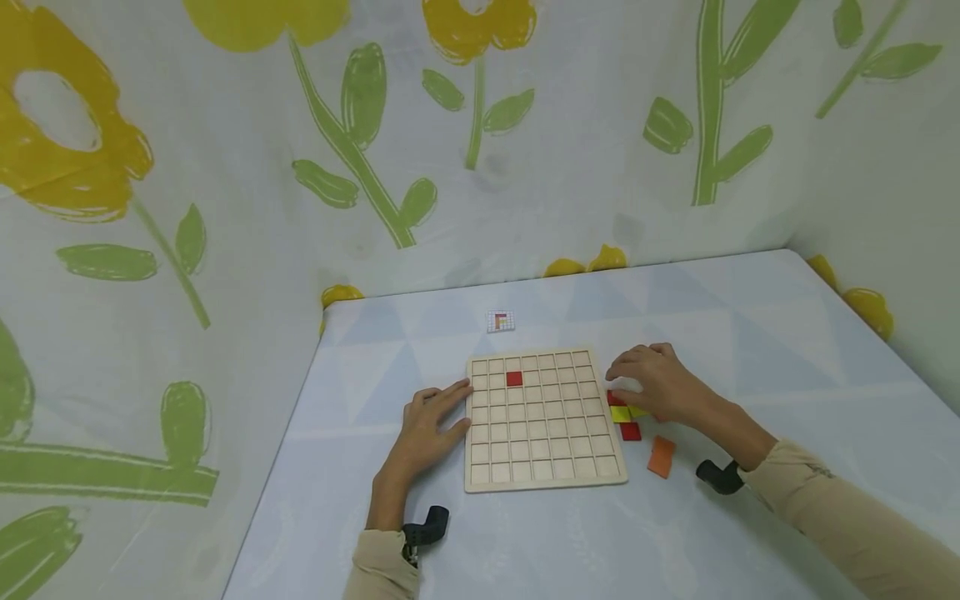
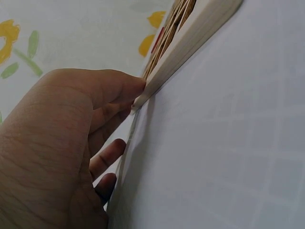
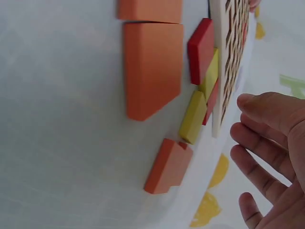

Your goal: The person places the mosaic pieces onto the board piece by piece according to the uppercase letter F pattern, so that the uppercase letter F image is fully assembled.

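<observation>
A wooden grid board (image 1: 536, 432) lies on the table with one red square tile (image 1: 513, 379) in an upper cell. My left hand (image 1: 423, 429) touches the board's left edge with its fingertips and thumb; its fingers are fairly straight. Above the loose tiles at the board's right side is my right hand (image 1: 663, 385), fingers loosely bent and nothing held between them. In the right wrist view, those tiles are red (image 3: 200, 50), yellow (image 3: 192, 117) and orange (image 3: 152, 69). The hand partly hides them in the head view.
Beyond the board's far edge lies a small pattern card (image 1: 501, 321) with a coloured figure on a grid. One orange piece (image 1: 662, 457) sits apart, nearer the front. A flower-printed curtain (image 1: 525, 200) hangs behind the table (image 1: 585, 542) and at its sides.
</observation>
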The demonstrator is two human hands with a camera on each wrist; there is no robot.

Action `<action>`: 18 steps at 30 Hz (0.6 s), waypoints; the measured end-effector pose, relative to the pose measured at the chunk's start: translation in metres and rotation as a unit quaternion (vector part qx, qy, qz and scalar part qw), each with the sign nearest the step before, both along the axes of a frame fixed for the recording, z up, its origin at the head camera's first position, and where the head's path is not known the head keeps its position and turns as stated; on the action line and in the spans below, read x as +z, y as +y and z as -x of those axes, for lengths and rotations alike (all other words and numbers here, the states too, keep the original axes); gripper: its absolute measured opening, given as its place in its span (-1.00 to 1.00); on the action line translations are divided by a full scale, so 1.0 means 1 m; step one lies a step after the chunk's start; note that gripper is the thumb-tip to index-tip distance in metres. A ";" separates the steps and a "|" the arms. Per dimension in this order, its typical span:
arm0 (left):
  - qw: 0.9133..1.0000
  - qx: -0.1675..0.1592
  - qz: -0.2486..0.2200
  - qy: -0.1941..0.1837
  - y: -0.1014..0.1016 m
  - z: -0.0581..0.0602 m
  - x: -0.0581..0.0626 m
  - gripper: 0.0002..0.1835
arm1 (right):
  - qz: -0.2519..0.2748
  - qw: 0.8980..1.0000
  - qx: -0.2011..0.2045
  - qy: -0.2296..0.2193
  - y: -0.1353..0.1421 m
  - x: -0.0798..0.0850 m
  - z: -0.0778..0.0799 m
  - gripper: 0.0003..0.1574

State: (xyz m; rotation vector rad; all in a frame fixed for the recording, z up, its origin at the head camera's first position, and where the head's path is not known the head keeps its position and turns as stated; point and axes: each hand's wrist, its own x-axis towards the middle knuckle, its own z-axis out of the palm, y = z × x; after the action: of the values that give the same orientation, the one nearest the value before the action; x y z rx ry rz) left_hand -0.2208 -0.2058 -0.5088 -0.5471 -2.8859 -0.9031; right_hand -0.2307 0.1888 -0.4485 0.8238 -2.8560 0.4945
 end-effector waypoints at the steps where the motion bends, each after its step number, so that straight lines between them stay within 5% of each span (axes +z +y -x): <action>1: 1.000 0.000 0.000 -0.001 0.000 0.000 0.000 -0.43 | 0.001 1.000 0.000 -0.001 0.001 -0.002 -0.001 -0.75; 18: 1.000 0.003 0.016 0.005 0.001 0.001 0.000 -0.44 | 0.005 1.000 0.010 0.004 0.010 -0.014 -0.001 -0.83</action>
State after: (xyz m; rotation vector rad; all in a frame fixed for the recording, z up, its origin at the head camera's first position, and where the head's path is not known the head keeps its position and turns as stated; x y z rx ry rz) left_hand -0.2215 -0.2051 -0.5085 -0.5423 -2.8958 -0.8533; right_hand -0.2294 0.1989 -0.4629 0.8528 -2.8384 0.5054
